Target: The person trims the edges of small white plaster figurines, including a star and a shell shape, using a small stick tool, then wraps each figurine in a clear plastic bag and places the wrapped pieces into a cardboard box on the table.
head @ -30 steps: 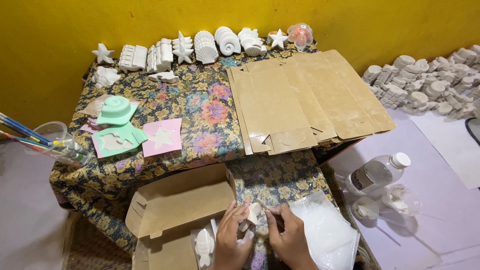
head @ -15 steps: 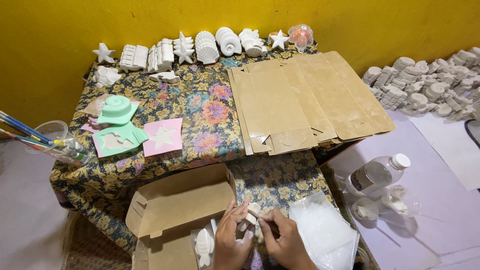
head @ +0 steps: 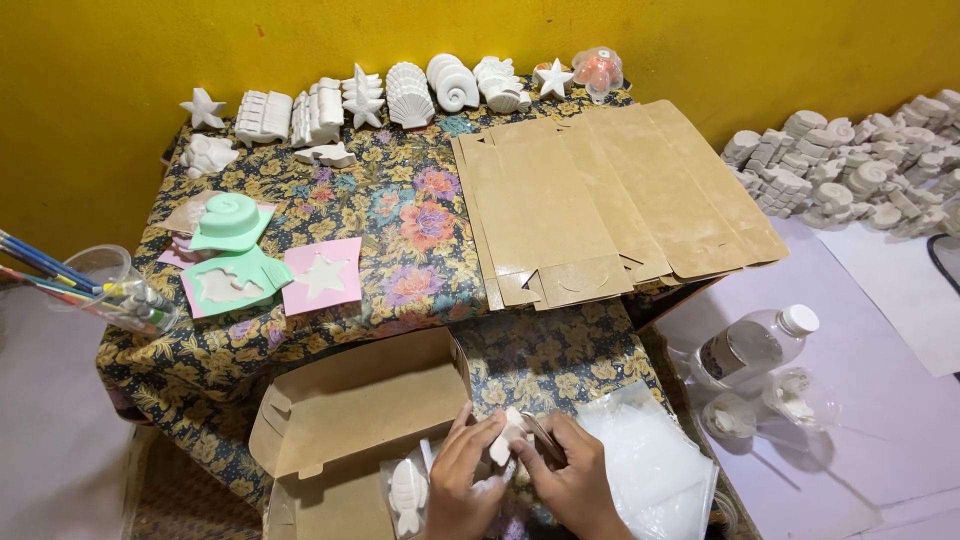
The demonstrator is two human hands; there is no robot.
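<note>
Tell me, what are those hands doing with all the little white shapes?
A person's left hand and right hand together hold a small white plaster piece, partly in clear plastic, just above an open brown cardboard box. A bagged white plaster fish lies beside the left hand. On the flowered tablecloth are a row of white plaster seashells and starfish, a stack of flat unfolded boxes and coloured moulds.

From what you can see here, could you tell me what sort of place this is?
Probably a small home craft workspace: white plaster figures line a yellow wall, flat cardboard boxes are stacked on a floral-clothed table, and paintbrushes stand in a cup.
</note>
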